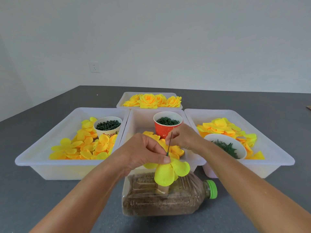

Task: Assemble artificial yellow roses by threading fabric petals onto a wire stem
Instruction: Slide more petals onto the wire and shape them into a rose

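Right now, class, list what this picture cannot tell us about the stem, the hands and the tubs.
Head view only:
- Wire stem: lower part hidden by yellow petals.
- Right hand: fingertips hidden behind its own back.
- Left hand: palm side hidden.
- White bowl: green pieces too small to identify.

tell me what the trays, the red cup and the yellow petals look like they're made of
Trays: probably plastic, milky white and slightly see-through, with smooth rounded rims.
Red cup: looks like paper, matte red outside, white inside, thin rolled rim.
Yellow petals: seem to be fabric, matte, soft edged and slightly floppy, held by the left hand.
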Tool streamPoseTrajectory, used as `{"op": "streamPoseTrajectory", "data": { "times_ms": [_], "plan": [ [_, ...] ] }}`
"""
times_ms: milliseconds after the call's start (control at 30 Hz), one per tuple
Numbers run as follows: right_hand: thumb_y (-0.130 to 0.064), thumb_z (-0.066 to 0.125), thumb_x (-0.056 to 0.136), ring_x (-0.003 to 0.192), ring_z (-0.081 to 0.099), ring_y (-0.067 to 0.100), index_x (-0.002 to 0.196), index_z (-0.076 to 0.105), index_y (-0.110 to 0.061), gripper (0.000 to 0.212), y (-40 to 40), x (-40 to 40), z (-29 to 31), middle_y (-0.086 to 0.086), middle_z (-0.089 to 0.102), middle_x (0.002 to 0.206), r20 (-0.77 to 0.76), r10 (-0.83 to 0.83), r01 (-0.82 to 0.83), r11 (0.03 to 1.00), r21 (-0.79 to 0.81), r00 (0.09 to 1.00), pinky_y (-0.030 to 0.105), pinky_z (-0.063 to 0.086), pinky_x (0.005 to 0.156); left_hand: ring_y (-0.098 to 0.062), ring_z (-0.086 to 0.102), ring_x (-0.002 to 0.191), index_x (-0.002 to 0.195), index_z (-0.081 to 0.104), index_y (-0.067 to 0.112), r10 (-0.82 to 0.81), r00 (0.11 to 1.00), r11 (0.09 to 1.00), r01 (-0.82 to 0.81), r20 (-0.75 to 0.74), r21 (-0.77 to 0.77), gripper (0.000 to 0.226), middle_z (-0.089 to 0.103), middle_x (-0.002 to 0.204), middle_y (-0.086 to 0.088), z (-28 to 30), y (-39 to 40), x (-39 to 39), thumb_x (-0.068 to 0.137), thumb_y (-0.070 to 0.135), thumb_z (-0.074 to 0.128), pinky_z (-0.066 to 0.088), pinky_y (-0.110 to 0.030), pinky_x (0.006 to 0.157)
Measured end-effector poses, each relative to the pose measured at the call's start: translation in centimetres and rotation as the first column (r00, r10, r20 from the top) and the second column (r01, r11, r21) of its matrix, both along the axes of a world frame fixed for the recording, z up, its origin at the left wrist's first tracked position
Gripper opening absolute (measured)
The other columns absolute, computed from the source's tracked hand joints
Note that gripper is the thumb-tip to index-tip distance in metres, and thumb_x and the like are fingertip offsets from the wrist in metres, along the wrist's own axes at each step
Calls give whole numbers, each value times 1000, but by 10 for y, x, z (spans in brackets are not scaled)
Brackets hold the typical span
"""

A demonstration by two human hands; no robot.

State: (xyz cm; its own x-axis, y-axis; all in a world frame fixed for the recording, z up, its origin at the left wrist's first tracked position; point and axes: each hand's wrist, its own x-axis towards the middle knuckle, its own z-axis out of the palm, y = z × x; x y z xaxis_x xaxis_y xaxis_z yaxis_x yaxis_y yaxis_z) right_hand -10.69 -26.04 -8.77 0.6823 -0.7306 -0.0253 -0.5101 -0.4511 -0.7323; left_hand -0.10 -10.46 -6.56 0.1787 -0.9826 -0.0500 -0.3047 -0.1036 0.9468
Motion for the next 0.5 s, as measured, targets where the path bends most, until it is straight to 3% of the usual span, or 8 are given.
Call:
{"op": "streamPoseTrajectory", "data": {
  "times_ms": [100,167,267,367,500],
  "plan": [
    [-11,76,74,87,57,11,101,70,-11,28,-5,18,-16,-2,63,94,-142,105,-116,991,-72,984,25,48,78,-11,56,73,69,71,10,4,1000,1000,-4,-5,-1,9,68,85,-16,-2,3,-1,68,5,79,43,-17,64],
    [-7,71,75,74,46,7,85,65,-20,18,-3,27,-21,-9,53,81,-270,189,-231,964,-135,944,16,37,62,-6,56,69,71,71,9,20,1000,1000,-20,-22,0,9,67,77,-9,-3,4,0,69,4,79,42,-14,63],
    [2,61,75,73,34,12,57,38,-30,43,1,32,-24,-16,33,64,-367,216,-307,928,-212,905,14,22,52,1,55,59,70,70,10,34,998,999,-34,-49,-1,10,64,65,2,-4,5,0,69,4,79,40,-9,57],
    [3,59,73,65,32,15,49,38,-19,39,3,28,-24,-8,33,55,-349,176,-282,917,-283,920,19,20,48,0,54,61,70,70,11,45,998,999,-45,-52,-1,10,65,66,3,-5,4,0,68,6,79,41,-11,58],
    [-3,64,78,49,29,9,44,42,-18,43,0,24,-23,-4,36,49,-222,121,-181,944,-276,968,24,23,49,-5,56,67,73,71,8,41,998,999,-41,-48,0,9,66,73,-3,-5,4,0,69,6,78,43,-13,63]
  ]
}}
